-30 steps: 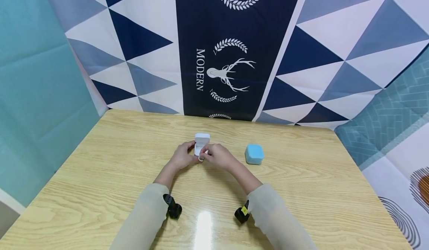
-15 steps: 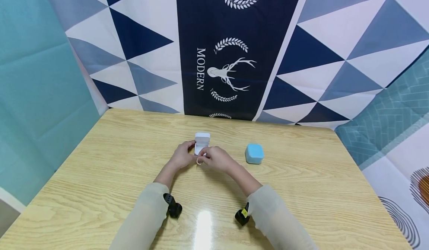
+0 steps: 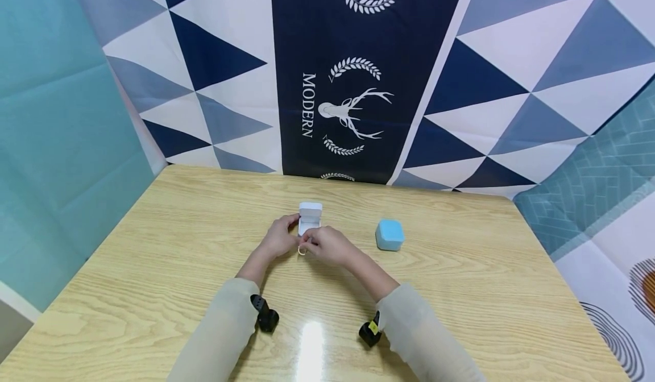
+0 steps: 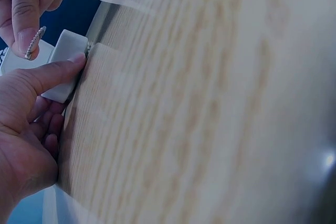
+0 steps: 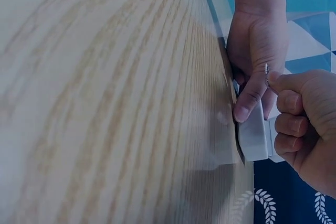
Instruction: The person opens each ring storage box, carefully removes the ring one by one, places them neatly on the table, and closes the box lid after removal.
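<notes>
A small white ring box [image 3: 310, 210] stands on the table with its lid raised. My left hand [image 3: 278, 240] grips it from the left, thumb [image 4: 63, 72] across the front and the other fingers behind. Between the thumb and forefinger of my right hand [image 3: 328, 246] is a ring [image 3: 302, 250], pinched just in front of the box. Seen from the left wrist, the ring [image 4: 35, 43] has a beaded, sparkling band. The right wrist view shows it edge-on, with the white box [image 5: 253, 139] beyond it; the inside of the box is hidden there.
A light blue rounded box [image 3: 390, 235] sits to the right of my right hand. The wooden table [image 3: 460, 291] reaches back to a patterned cloth [image 3: 225, 63], with a teal curtain [image 3: 66, 115] on the left.
My right hand has drawn the ring slightly left and toward me, away from the box's opening. My left hand keeps its hold on the ring box, which stays put.
</notes>
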Action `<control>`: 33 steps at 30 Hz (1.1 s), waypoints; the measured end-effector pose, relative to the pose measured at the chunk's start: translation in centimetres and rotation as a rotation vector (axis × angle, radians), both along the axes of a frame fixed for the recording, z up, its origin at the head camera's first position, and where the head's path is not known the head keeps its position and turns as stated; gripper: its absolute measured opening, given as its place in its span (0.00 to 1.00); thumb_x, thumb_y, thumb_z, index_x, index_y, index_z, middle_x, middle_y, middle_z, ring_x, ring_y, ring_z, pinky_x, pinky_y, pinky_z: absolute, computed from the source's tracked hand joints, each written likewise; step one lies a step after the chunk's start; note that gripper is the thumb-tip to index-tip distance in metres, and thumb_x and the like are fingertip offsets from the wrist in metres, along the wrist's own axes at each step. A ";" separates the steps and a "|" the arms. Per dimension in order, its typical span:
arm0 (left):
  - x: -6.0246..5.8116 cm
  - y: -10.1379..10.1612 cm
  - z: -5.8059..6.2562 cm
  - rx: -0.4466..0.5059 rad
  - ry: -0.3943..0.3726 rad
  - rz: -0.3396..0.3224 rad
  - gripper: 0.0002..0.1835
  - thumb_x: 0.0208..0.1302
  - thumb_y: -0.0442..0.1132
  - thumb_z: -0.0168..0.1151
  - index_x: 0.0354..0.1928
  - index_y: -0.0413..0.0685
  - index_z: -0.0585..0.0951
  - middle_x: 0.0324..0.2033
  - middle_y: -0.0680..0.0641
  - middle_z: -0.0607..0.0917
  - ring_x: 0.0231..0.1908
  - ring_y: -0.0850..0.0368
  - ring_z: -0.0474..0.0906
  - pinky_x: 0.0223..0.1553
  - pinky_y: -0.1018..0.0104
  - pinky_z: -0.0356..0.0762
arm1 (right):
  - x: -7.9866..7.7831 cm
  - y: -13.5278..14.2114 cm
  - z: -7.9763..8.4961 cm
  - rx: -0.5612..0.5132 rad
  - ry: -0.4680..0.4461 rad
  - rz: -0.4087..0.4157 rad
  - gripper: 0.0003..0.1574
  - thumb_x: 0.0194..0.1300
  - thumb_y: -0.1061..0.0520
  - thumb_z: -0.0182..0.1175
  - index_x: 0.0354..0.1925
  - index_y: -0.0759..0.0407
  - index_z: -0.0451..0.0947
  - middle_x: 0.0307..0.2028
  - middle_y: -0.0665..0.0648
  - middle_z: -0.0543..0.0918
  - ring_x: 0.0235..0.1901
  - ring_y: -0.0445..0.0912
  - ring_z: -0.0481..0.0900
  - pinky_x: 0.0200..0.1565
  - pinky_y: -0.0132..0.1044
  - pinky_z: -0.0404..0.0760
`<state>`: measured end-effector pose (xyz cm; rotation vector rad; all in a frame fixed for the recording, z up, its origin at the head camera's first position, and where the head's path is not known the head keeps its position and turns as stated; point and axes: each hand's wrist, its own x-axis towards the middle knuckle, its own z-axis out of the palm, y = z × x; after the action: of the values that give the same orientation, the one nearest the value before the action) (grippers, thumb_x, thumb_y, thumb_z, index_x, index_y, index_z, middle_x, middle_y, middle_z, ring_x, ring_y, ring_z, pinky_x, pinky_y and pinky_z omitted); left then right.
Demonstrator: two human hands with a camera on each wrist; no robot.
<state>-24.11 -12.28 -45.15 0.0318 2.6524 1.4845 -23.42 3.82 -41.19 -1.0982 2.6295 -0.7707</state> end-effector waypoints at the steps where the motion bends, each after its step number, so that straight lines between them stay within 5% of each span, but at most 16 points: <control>1: -0.1 0.0 -0.1 -0.002 -0.005 0.002 0.37 0.52 0.30 0.65 0.66 0.38 0.65 0.65 0.38 0.68 0.68 0.44 0.58 0.68 0.52 0.56 | 0.0 0.0 -0.1 0.000 -0.002 0.001 0.10 0.66 0.56 0.56 0.36 0.61 0.81 0.17 0.48 0.75 0.14 0.35 0.61 0.18 0.25 0.58; 12: 0.1 0.2 0.3 0.021 0.004 -0.001 0.38 0.51 0.30 0.66 0.66 0.36 0.64 0.65 0.38 0.69 0.67 0.44 0.60 0.68 0.53 0.57 | 0.1 0.0 -0.4 0.017 -0.018 0.012 0.10 0.67 0.56 0.55 0.35 0.60 0.80 0.16 0.47 0.73 0.14 0.36 0.62 0.18 0.25 0.59; 21: 0.2 0.1 0.2 0.046 -0.010 -0.001 0.38 0.52 0.30 0.66 0.66 0.37 0.64 0.65 0.39 0.69 0.67 0.44 0.60 0.68 0.54 0.57 | 0.1 -0.2 -0.9 0.024 0.000 0.042 0.09 0.67 0.56 0.56 0.35 0.59 0.81 0.26 0.51 0.83 0.19 0.35 0.67 0.23 0.26 0.64; 33: 0.3 0.1 0.5 0.023 -0.024 0.000 0.38 0.52 0.30 0.66 0.67 0.39 0.64 0.65 0.40 0.68 0.69 0.45 0.57 0.69 0.53 0.54 | 0.2 -0.3 -1.0 0.055 0.001 0.055 0.09 0.68 0.56 0.54 0.35 0.57 0.81 0.28 0.49 0.83 0.21 0.36 0.67 0.27 0.27 0.66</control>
<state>-23.82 -12.20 -44.67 0.0157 2.6169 1.5056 -23.17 3.51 -42.15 -1.1509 2.5933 -0.6824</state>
